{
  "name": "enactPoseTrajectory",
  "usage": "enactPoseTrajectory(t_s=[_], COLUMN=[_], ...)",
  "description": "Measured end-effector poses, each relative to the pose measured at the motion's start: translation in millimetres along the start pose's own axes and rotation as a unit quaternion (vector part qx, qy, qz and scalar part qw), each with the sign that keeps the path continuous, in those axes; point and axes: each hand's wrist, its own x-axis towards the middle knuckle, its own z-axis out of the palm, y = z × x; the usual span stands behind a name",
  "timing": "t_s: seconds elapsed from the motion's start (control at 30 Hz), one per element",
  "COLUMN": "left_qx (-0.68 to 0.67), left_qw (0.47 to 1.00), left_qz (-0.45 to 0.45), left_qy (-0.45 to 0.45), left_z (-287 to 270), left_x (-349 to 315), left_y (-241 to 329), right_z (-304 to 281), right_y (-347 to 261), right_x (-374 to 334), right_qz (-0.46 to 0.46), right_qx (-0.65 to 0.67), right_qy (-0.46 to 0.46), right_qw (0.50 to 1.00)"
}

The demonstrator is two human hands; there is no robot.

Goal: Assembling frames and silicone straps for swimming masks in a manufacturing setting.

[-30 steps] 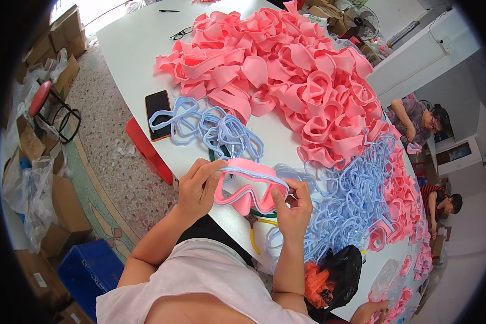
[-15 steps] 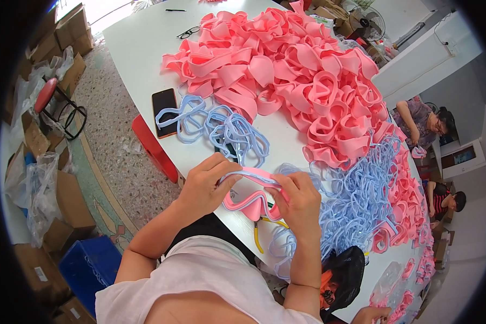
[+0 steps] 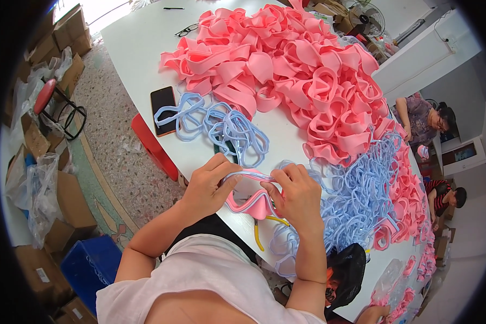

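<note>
My left hand (image 3: 204,186) pinches the left end of a pink goggle-shaped ring (image 3: 256,208), fingers over its upper edge. My right hand (image 3: 298,195) grips its right end with thumb and fingertips, hiding part of that side. A pale blue ring frame (image 3: 249,174) runs along the pink piece's edge; how fully it is seated I cannot tell. Both hands hold the piece over the table's near edge. Just below it lie pliers (image 3: 257,236) with yellow handles. Several loose blue frames (image 3: 235,132) rest on the table beyond my hands.
A large heap of pink rings (image 3: 286,65) covers the far table (image 3: 132,65), beside a tangle of blue frames (image 3: 356,194). A phone (image 3: 162,108) and eyeglasses (image 3: 187,30) lie at left. A red stool (image 3: 154,148) stands by the edge. Co-workers (image 3: 424,121) sit at right.
My right hand has shifted its fingers and now covers more of the ring's right side. The ring's lower rim has tilted slightly. My left hand keeps its grip.
</note>
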Motion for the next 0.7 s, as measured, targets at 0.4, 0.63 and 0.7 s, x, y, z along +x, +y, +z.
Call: enactPoseTrajectory(t_s=[0.4, 0.63, 0.7], left_qx=[-0.027, 0.024, 0.041], left_qw=[0.993, 0.976, 0.967], left_qz=[-0.089, 0.147, 0.182], left_qy=[-0.073, -0.158, -0.174], left_z=[-12.5, -13.0, -9.9], left_x=[10.6, 1.3, -2.0], left_y=[-3.6, -15.7, -27.2], right_z=[-1.5, 12.7, 14.5], right_y=[17.3, 22.9, 21.3], right_x=[-5.1, -31.0, -37.4], right_qz=[0.054, 0.118, 0.138], right_qx=[0.154, 0.273, 0.309], right_qy=[0.004, 0.023, -0.008], right_qw=[0.987, 0.954, 0.941])
